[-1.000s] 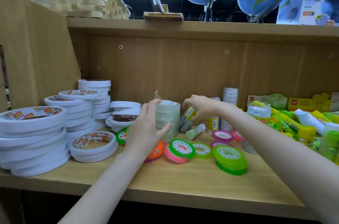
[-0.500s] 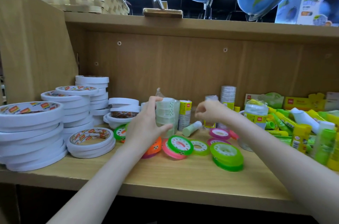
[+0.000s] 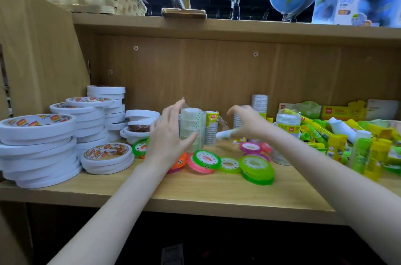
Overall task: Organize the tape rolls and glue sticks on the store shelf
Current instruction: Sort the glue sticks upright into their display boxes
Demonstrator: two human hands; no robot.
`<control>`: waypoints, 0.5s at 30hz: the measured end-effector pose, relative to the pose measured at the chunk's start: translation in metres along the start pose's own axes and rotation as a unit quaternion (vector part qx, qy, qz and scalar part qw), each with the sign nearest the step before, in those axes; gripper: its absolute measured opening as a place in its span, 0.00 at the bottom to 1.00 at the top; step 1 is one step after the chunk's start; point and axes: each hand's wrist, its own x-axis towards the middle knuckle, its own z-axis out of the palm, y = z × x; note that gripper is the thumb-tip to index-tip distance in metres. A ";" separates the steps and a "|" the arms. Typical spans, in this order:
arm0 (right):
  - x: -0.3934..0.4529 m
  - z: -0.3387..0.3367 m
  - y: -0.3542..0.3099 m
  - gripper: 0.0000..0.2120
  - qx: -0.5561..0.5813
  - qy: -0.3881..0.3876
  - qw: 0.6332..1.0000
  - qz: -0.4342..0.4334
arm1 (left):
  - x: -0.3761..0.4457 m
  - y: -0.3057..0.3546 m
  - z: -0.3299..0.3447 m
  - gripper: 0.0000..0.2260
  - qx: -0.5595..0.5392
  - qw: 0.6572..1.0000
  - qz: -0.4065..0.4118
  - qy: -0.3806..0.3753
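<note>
**Wooden shelf carrying tape and glue**

The wooden shelf (image 3: 195,195) is carrying everything here. A wrapped stack of clear tape rolls (image 3: 192,128) is standing upright near the middle, toward the back panel. Left of that stack, piles of white double-sided tape rolls (image 3: 36,147) are sitting side by side, reaching to the shelf's left wall. In front of the stack and to its right, small coloured tape rolls (image 3: 257,168) are lying flat and loosely overlapping. Well to the right of the stack, yellow and green glue sticks (image 3: 338,141) are lying in a jumbled heap.
</note>
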 end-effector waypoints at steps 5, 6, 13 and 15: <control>-0.031 -0.047 0.002 0.08 0.022 0.117 0.993 -0.002 | -0.003 0.025 -0.004 0.17 0.020 0.993 0.050 0.110; -0.043 -0.055 0.005 0.05 0.020 0.133 0.991 -0.001 | -0.004 0.033 -0.001 0.17 0.017 0.992 0.064 0.107; -0.123 -0.091 0.069 0.11 0.090 0.198 0.972 0.089 | -0.011 0.075 0.028 0.17 -0.025 0.995 0.093 0.032; -0.129 -0.098 0.087 0.14 0.109 0.179 0.971 0.112 | -0.010 0.085 0.036 0.18 -0.034 0.996 0.088 0.007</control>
